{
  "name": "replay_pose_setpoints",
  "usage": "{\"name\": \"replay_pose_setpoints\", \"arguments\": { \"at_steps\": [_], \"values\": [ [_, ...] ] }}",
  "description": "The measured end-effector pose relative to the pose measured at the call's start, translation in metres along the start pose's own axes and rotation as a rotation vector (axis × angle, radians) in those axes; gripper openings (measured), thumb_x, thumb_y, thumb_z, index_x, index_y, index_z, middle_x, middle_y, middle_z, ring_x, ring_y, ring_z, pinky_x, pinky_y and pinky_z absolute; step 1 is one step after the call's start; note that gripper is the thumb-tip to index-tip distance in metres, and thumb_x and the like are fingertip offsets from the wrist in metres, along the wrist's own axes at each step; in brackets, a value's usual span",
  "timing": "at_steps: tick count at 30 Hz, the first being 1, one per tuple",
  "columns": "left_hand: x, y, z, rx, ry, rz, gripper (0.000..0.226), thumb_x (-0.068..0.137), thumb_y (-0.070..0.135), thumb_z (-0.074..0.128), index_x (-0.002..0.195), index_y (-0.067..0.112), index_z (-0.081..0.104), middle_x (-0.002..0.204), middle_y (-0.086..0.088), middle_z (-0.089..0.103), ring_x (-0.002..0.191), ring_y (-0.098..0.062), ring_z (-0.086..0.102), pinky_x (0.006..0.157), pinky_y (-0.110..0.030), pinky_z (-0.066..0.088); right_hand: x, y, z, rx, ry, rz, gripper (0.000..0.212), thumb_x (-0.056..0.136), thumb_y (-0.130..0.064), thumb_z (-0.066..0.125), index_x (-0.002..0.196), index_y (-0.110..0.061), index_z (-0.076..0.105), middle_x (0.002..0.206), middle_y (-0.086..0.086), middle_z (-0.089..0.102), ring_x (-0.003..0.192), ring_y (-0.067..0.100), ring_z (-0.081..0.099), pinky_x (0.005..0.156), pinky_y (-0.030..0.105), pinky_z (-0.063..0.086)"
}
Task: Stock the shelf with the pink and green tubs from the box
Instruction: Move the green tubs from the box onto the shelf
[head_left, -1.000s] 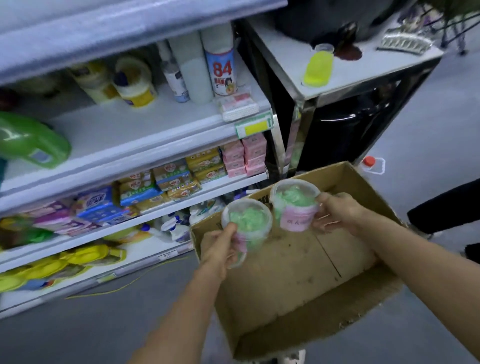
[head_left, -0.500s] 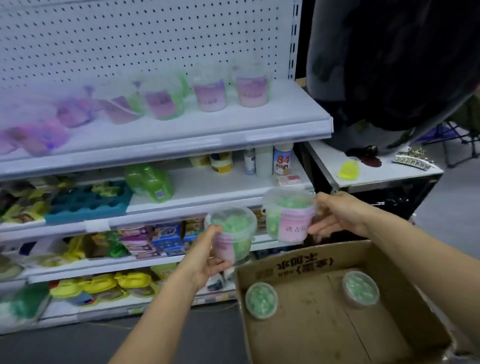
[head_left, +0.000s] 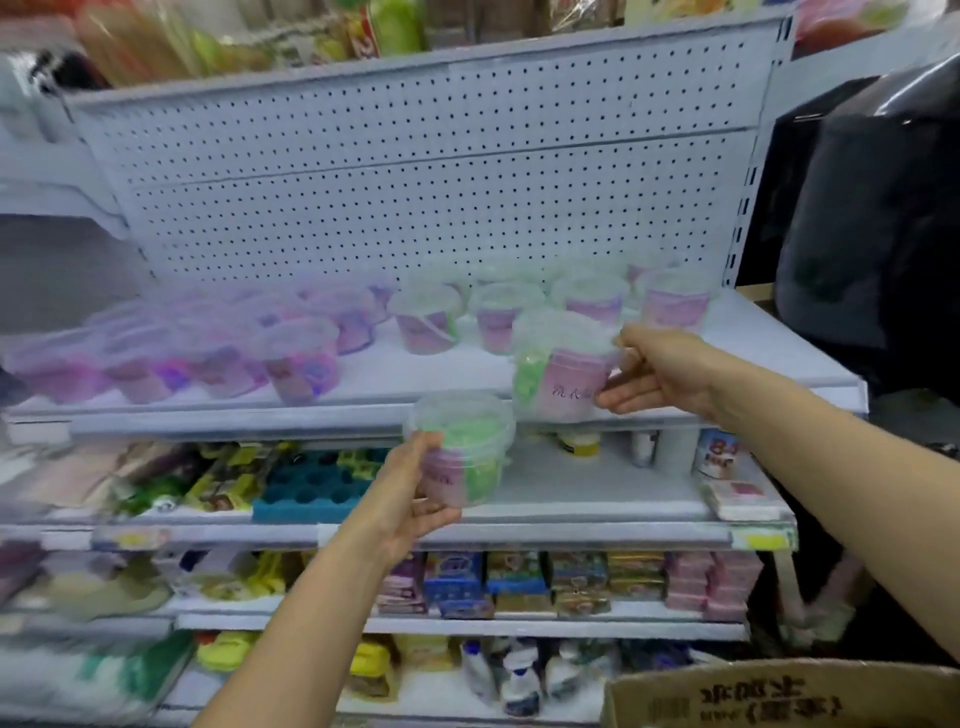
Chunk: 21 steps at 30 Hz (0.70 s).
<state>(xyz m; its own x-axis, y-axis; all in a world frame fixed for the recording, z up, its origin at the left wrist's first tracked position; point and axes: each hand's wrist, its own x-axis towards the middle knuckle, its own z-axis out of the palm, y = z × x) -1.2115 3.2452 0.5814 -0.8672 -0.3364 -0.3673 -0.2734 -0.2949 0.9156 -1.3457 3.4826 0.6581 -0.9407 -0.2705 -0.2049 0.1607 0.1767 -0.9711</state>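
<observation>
1. Purple and pink tubs (head_left: 218, 358) crowd the left part of the white shelf (head_left: 769, 358); they are blurred, and some look tilted.
2. Teal tray (head_left: 317, 483) with round hollows sits on the shelf below, beside yellow and green packets.
3. Left hand (head_left: 410, 499) grips a clear tub (head_left: 462, 447) with a pink label and green contents, fingers and thumb curled round its side, held in the air in front of the second shelf and below the edge of the top one.
4. Pink and green tubs (head_left: 519, 317) stand upright in rows on the right part of the white shelf, in front of the pegboard back (head_left: 415, 182).
5. Right hand (head_left: 660, 374) holds a second tub (head_left: 561, 374) of the same kind, fingers wrapped round its right side; the tub is at the front edge of the white shelf, but whether it touches the shelf cannot be told.
6. Cardboard box (head_left: 779, 696) shows only its top flap at the lower right corner, well below both hands.
7. Dark bulky shape (head_left: 872, 234) fills the far right beside the shelving.
</observation>
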Motion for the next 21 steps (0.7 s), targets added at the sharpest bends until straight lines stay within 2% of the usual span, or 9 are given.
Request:
{"name": "replay_pose_setpoints", "arguments": {
  "at_steps": [4, 8, 11, 14, 18, 21],
  "values": [
    [0.017, 0.021, -0.037, -0.025, 0.018, 0.019, 0.014, 0.091, 0.036, 0.055, 0.099, 0.025, 0.051, 0.097, -0.012, 0.053, 0.090, -0.032, 0.060, 0.094, -0.047, 0.050, 0.040, -0.032, 0.071, 0.029, -0.006, -0.069, 0.020, 0.093, -0.024, 0.042, 0.077, -0.011, 0.045, 0.083, 0.011, 0.057, 0.059, 0.027, 0.071, 0.059, 0.035, 0.060],
    [0.031, 0.031, -0.069, -0.042, 0.019, 0.002, 0.017, 0.089, 0.039, 0.057, 0.100, 0.027, 0.053, 0.109, -0.016, 0.054, 0.100, -0.035, 0.061, 0.091, -0.046, 0.052, 0.075, -0.041, 0.133, 0.008, 0.026, -0.070, 0.018, 0.091, -0.022, 0.044, 0.087, -0.005, 0.047, 0.092, 0.011, 0.057, 0.056, 0.028, 0.070, 0.069, 0.044, 0.059],
    [0.040, 0.035, -0.089, -0.054, 0.010, -0.007, 0.031, 0.088, 0.041, 0.060, 0.113, 0.024, 0.053, 0.117, -0.018, 0.054, 0.102, -0.037, 0.061, 0.087, -0.044, 0.054, 0.094, -0.038, 0.162, -0.028, 0.016, -0.027, 0.023, 0.092, -0.023, 0.044, 0.105, -0.004, 0.047, 0.097, 0.009, 0.056, 0.048, 0.025, 0.068, 0.063, 0.039, 0.058],
    [0.045, 0.039, -0.103, -0.094, -0.007, -0.015, 0.040, 0.086, 0.042, 0.061, 0.121, 0.024, 0.051, 0.120, -0.019, 0.053, 0.102, -0.037, 0.061, 0.085, -0.043, 0.055, 0.109, -0.034, 0.179, -0.058, 0.023, 0.002, 0.029, 0.092, -0.025, 0.047, 0.112, -0.004, 0.048, 0.107, 0.009, 0.057, 0.047, 0.024, 0.068, 0.056, 0.034, 0.056],
    [0.049, 0.046, -0.112, -0.149, -0.005, -0.031, 0.027, 0.084, 0.043, 0.063, 0.104, 0.027, 0.055, 0.119, -0.020, 0.053, 0.107, -0.038, 0.060, 0.088, -0.046, 0.054, 0.120, -0.033, 0.190, -0.054, 0.044, -0.004, 0.037, 0.092, -0.026, 0.050, 0.120, -0.002, 0.047, 0.113, 0.010, 0.059, 0.044, 0.022, 0.067, 0.042, 0.027, 0.053],
    [0.050, 0.047, -0.114, -0.163, -0.002, -0.046, 0.028, 0.082, 0.045, 0.065, 0.101, 0.026, 0.056, 0.118, -0.022, 0.053, 0.107, -0.038, 0.059, 0.090, -0.047, 0.054, 0.119, -0.031, 0.189, -0.093, 0.053, -0.005, 0.048, 0.093, -0.037, 0.053, 0.126, -0.002, 0.045, 0.103, 0.013, 0.064, 0.047, 0.021, 0.067, 0.044, 0.028, 0.052]
  ]
}}
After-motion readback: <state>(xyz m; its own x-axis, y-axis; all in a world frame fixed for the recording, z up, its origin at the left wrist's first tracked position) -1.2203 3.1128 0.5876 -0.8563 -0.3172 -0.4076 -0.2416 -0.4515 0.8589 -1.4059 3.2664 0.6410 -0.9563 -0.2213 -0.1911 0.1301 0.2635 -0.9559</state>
